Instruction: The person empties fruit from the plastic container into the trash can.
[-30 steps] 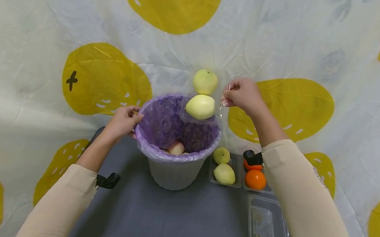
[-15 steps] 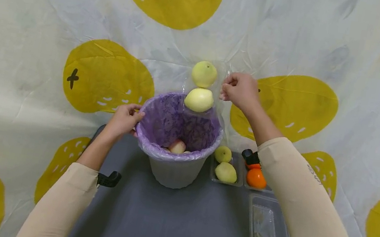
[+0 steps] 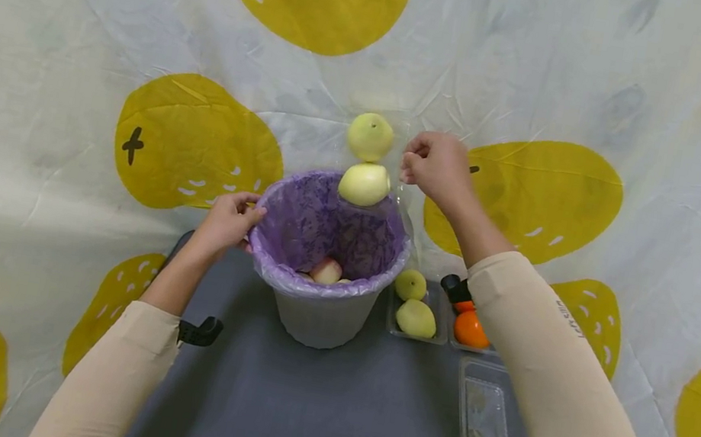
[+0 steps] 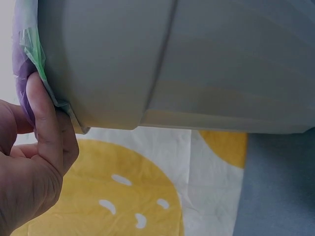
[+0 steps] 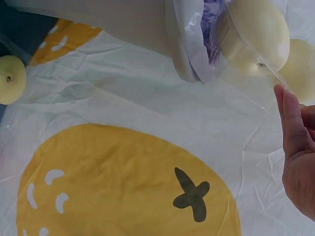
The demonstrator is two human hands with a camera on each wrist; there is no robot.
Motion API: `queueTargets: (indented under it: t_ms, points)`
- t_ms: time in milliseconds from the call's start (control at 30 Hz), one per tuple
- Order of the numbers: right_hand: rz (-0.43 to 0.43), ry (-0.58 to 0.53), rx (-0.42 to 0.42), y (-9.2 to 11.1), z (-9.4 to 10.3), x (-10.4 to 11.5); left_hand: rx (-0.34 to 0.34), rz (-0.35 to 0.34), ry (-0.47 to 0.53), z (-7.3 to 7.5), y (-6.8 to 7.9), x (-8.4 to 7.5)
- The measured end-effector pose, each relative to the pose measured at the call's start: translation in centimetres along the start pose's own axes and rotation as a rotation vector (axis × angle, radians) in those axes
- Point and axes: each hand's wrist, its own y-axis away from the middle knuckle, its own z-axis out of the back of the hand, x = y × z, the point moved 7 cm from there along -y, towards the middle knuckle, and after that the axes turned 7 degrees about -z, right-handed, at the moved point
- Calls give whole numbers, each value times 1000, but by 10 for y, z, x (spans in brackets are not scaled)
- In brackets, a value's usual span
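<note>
My left hand grips the rim of a light grey bin, thumb over the purple bag liner and fingers curled outside. In the left wrist view the liner's folded edge passes under those fingers. My right hand pinches the side of a clear plastic tray, held above the back of the bin. Two pale yellow-green fruits sit in this tray, a round one and a longer one. Inside the bin, a reddish-white round fruit shows beside others mostly hidden by the front rim.
Right of the bin, another clear tray holds two yellow-green fruits. Beside it are orange fruits in a tray partly behind my right arm. A clear tray without fruit lies nearer. A fruit-print cloth hangs behind the grey table.
My right hand has lifted the tray with its two fruits slightly and drawn it a little left, still over the bin. My left hand stays on the rim.
</note>
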Motion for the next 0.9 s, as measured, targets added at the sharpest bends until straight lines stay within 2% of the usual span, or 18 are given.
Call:
queueTargets:
  t_ms: [300, 467, 667, 900]
  points:
    - [44, -12, -16, -1, -4, 1, 1, 9, -7, -1, 1, 2]
    - [74, 36, -45, 0, -2, 3, 6, 0, -13, -2, 0, 0]
    - [100, 81, -40, 0, -8, 9, -2, 9, -18, 2, 2, 0]
    - [108, 66, -26, -2, -13, 14, -4, 11, -20, 5, 2, 0]
